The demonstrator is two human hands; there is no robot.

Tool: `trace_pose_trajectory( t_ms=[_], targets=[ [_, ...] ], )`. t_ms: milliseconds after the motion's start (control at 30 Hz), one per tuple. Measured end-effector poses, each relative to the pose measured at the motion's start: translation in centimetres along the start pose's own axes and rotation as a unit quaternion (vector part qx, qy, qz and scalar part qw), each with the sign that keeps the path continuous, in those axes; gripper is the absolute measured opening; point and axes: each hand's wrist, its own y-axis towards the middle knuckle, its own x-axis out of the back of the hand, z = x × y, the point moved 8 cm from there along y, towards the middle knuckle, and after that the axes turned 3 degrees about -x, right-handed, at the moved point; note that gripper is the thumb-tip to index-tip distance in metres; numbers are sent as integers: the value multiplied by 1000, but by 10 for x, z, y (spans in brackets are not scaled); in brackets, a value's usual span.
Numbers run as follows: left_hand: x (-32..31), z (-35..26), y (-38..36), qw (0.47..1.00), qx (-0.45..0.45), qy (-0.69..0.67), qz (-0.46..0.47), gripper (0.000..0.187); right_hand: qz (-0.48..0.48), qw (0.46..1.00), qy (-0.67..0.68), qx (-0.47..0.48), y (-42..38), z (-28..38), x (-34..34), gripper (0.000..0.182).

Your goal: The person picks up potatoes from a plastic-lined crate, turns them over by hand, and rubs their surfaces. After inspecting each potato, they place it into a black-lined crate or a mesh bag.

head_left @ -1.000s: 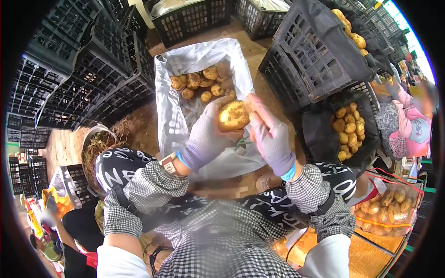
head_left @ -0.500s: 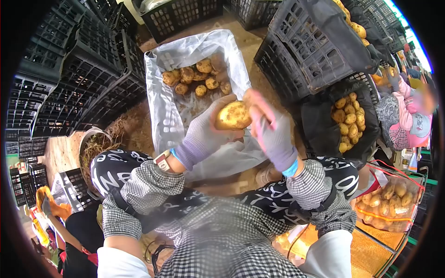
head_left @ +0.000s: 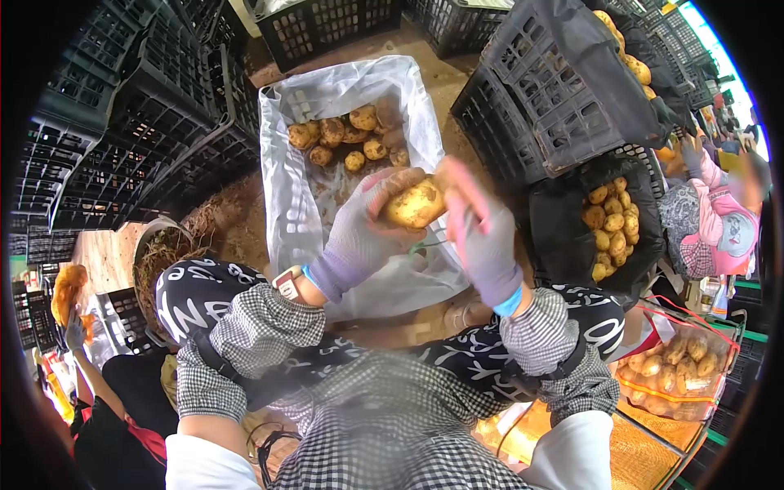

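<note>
at centre frame, the gloved left hand has its fingers closed on a potato, held over a white-lined crate with further potatoes in its upper part. the gloved right hand is just right of the potato, fingers bent and blurred; whether they grip anything cannot be told. a black-lined crate holding yellow potatoes stands at frame right.
</note>
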Motion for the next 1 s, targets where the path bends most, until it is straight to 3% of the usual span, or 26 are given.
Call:
trace_pose_trajectory(
  t_ms=[67,167,233,300,500,633,667,700,833,1000],
  targets=[
    [4,-11,3,998,-23,52,-12,77,-18,996,-50,66,12,-14,8,35],
    [7,-8,0,998,-18,49,-23,76,61,987,-134,67,-14,0,-18,34],
    [6,-3,0,999,-30,30,-19,77,22,980,-144,138,-12,4,-15,36],
    [3,-4,-2,1000,-22,-5,-15,79,9,1000,-8,-6,3,-17,-2,37],
    [4,-4,-2,996,-64,-63,-24,78,64,984,-147,72,-4,4,-17,40],
    [6,-14,-1,992,-89,85,-27,75,1,978,-206,21,17,-19,3,43],
    [9,-17,2,993,-93,61,-33,74,-8,977,-212,6,22,-21,7,43],
    [12,-19,2,994,-93,37,-41,73,-36,960,-273,46,17,-7,2,44],
    [15,-6,3,996,-64,56,-30,71,-5,942,-256,218,-2,23,-22,42],
    [20,-18,4,993,-93,36,-59,73,8,1000,9,-24,23,-21,13,47]
  ],
)
